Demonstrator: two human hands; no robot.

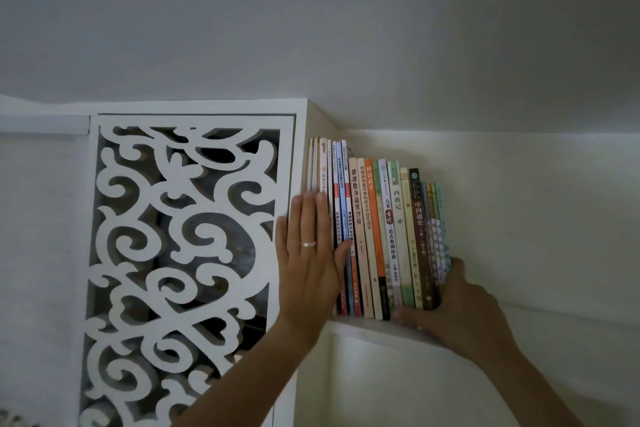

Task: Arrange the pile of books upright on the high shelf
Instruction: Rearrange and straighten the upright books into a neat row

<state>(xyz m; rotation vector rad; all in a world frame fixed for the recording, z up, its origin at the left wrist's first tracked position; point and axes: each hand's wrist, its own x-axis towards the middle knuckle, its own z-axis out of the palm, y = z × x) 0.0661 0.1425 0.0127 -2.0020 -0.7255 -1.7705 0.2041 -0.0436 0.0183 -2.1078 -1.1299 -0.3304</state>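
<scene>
- The left hand (308, 260) lies flat with straight fingers against the spines at the left end of the row of books (375, 239), thumb spread to the right across the lower spines; a silver ring (309, 244) sits on one finger.
- The right hand (450, 312) is at the right end of the row, low down, its fingers wrapped around the outer face of the last thin books and its thumb reaching left under the bottom edges near the shelf lip. The motion blur there makes the exact finger positions hard to read.
- The two hands are well apart, one at each end, with the row between them.
- The books stand upright on the high shelf (363, 324), spines facing out and packed side by side. The left end of the row touches the white side panel (313, 121) of the cabinet; the taller books are on the left, and the heights step down toward the right.
- Among them are an orange spine (372, 215) near the middle and a dark brown spine (420, 236) further right, followed by several thin, pale blue and green ones at the right end.
- Right of the row, the shelf recess shows a bare cream back wall (536, 201).
- Left of the shelf is a white carved fretwork panel (180, 253) with scroll cut-outs, dark behind.
- Above everything runs the grey ceiling (311, 17).
</scene>
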